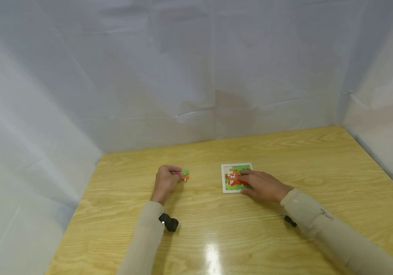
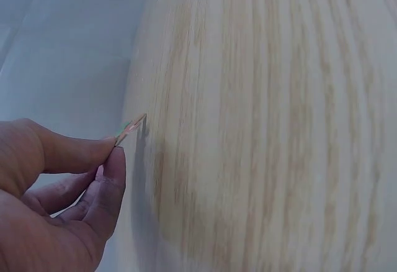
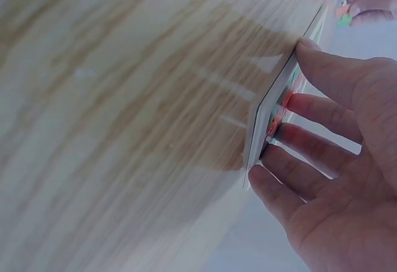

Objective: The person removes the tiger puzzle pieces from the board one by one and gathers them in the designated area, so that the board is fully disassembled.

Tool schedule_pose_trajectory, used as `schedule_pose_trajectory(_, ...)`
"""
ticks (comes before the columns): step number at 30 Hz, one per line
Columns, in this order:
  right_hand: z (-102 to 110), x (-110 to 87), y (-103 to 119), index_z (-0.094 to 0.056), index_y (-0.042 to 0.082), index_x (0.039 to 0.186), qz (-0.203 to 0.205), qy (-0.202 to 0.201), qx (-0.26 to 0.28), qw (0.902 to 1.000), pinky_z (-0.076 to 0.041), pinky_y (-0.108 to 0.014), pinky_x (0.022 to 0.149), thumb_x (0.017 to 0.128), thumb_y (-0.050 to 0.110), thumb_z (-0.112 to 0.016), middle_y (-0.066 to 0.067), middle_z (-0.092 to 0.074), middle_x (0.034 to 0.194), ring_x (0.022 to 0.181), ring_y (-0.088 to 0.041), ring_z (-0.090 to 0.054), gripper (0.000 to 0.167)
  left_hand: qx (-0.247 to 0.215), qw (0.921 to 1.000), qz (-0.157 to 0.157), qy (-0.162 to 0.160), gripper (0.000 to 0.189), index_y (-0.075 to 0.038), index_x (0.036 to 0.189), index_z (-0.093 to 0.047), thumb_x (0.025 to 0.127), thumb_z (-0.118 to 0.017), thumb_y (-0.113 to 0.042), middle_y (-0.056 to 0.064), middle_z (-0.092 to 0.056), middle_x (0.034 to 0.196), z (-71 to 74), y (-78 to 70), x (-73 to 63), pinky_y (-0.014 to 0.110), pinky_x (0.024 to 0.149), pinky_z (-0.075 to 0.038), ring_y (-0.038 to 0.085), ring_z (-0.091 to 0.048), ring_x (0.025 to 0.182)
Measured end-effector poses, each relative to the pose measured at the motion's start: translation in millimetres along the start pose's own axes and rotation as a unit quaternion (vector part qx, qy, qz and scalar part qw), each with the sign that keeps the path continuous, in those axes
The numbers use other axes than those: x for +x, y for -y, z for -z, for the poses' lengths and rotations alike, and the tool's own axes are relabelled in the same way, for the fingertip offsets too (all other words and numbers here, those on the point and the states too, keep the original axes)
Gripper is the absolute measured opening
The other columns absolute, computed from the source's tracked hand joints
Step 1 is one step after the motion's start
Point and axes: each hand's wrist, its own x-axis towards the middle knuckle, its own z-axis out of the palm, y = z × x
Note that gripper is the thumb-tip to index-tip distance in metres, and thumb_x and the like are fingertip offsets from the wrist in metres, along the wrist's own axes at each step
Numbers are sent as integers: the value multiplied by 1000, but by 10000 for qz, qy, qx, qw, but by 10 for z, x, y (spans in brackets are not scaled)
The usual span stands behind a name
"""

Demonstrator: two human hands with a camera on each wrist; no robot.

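My left hand (image 1: 166, 180) pinches a small green and orange puzzle piece (image 1: 185, 176) between thumb and fingers, left of the puzzle. In the left wrist view the piece (image 2: 131, 128) appears nearly edge-on, tilted just above the table. A square jigsaw puzzle (image 1: 223, 179) with a white border lies flat, picturing an orange-red animal on green. A pale gap shows at its upper left. My right hand (image 1: 263, 185) rests on the puzzle's right side and covers part of it. The right wrist view shows the thumb at the border (image 3: 255, 126) and the fingertips touching the puzzle, fairly straight.
The puzzle lies on a wood-grain table (image 1: 196, 229). White sheeting (image 1: 182, 76) hangs behind the table and along both sides. A black wrist camera (image 1: 169, 222) sits on the left sleeve, and another (image 1: 290, 220) is partly visible under the right sleeve.
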Motion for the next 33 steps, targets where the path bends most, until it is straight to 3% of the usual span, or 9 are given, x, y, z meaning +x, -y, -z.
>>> schedule_pose_trajectory(16, -22, -45, -51, -55, -6, 139, 4, -24, 112, 9999, -41, -57, 107, 99, 25, -69, -26, -47, 149, 135, -43, -47, 53, 152, 9997, 148, 79, 18, 7, 107, -73, 90, -68, 6, 19, -70, 100, 92, 40, -6, 22, 64, -52, 20, -65, 83)
schedule_pose_trajectory(33, -9, -70, -29, -55, -6, 140, -76, -39, 163, 9998, -41, -57, 106, 100, 25, -67, -24, -47, 150, 136, -43, -46, 52, 497, 9988, -30, 15, 19, 6, 108, -73, 89, -70, 4, 18, -70, 99, 102, 59, 0, 25, 67, -53, 23, -66, 87)
